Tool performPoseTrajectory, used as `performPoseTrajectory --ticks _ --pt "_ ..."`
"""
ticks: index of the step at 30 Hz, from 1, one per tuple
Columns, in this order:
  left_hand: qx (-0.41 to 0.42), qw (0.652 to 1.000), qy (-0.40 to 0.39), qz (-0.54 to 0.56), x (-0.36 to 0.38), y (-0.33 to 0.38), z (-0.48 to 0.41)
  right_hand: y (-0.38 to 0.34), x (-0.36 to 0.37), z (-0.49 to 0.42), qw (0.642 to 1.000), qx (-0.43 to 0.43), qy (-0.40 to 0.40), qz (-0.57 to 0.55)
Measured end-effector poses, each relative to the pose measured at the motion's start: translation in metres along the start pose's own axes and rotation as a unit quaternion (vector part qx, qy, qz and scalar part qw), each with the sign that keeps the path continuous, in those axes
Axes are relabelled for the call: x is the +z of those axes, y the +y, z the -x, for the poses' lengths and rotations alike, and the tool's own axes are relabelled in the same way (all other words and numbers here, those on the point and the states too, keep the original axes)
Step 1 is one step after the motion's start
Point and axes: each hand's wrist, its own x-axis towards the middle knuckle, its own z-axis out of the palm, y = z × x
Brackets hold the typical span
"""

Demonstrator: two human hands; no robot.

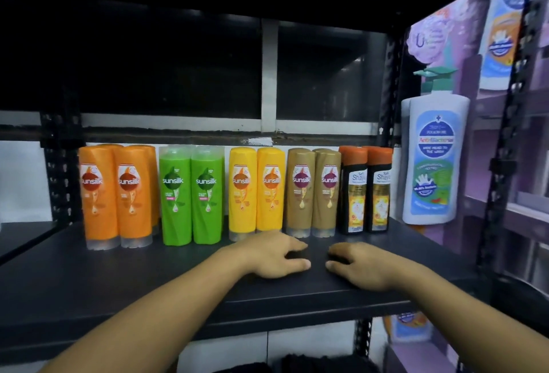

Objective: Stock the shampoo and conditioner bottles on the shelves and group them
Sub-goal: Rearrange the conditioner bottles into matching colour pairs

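Head view of a stocked shelf (118, 283). The bottles stand upright in one row along the back, labels to the front, sorted by colour so that like sits touching like: orange bottles (116, 194) at the left end, then green bottles (193, 194), yellow bottles (257, 191), tan bottles (313, 194), and black bottles with orange caps (365, 191) at the right end; more caps show behind the orange and tan pairs, which suggests a second rank; narrow gaps separate the colour groups and make each readable as a unit. The left hand (273, 257) and right hand (362, 265) rest on the bare front of the shelf, near each other and just in front of the yellow and tan groups; both are released, fingers loosely curled downward and grasping nothing, a posture that reads as a pause once the grouping looks largely done. The shelf is a dark, matt board in a black perforated rack upright (392, 90); a white pump bottle (433, 158) stands beyond that upright, its support not clear; a purple printed panel (445, 46) fills the right side; the space above the bottles is dim, with a pale wall strip (269, 75) behind.
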Motion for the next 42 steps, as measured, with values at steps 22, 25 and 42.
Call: performPoseTrajectory --ticks 22,25,42 --pt "-0.056 0.973 0.223 0.013 0.013 0.015 -0.027 0.031 0.015 -0.014 0.992 0.046 0.045 -0.108" --pt "-0.112 0.925 0.358 0.070 0.001 0.016 -0.040 0.032 0.000 -0.025 0.982 0.053 0.094 -0.155" --pt "-0.186 0.878 0.434 0.080 0.007 0.036 -0.076 0.039 0.022 -0.098 0.930 0.086 0.296 -0.202"
